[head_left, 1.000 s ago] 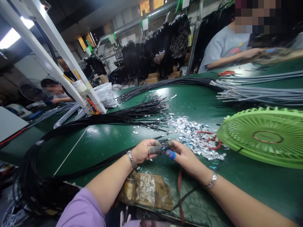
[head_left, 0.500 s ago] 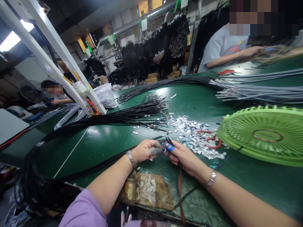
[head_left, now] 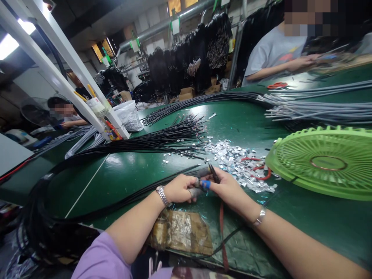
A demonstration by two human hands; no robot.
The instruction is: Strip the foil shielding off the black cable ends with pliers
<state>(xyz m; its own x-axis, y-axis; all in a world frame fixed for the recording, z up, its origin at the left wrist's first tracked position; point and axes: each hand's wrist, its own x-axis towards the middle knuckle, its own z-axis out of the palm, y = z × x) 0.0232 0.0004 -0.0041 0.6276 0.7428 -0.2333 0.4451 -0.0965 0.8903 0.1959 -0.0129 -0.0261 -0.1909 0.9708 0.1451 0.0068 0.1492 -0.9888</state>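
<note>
My left hand and my right hand meet at the near middle of the green table. The left hand's taped fingertips pinch the end of a black cable that runs off to the left. In the right hand, thumb wrapped in blue tape, is a small dark pointed tool with its tip sticking up by the cable end. Just beyond the hands lies a heap of silver foil scraps, with red-handled scissors in it.
A long bundle of black cables crosses the table and loops off the left edge. A green fan grille lies at the right, grey cables behind it. A person in a grey shirt works across the table. A taped patch sits at the near edge.
The right hand has turned the dark tool so its tip points up. Both hands have shifted slightly, staying pressed together on the cable end.
</note>
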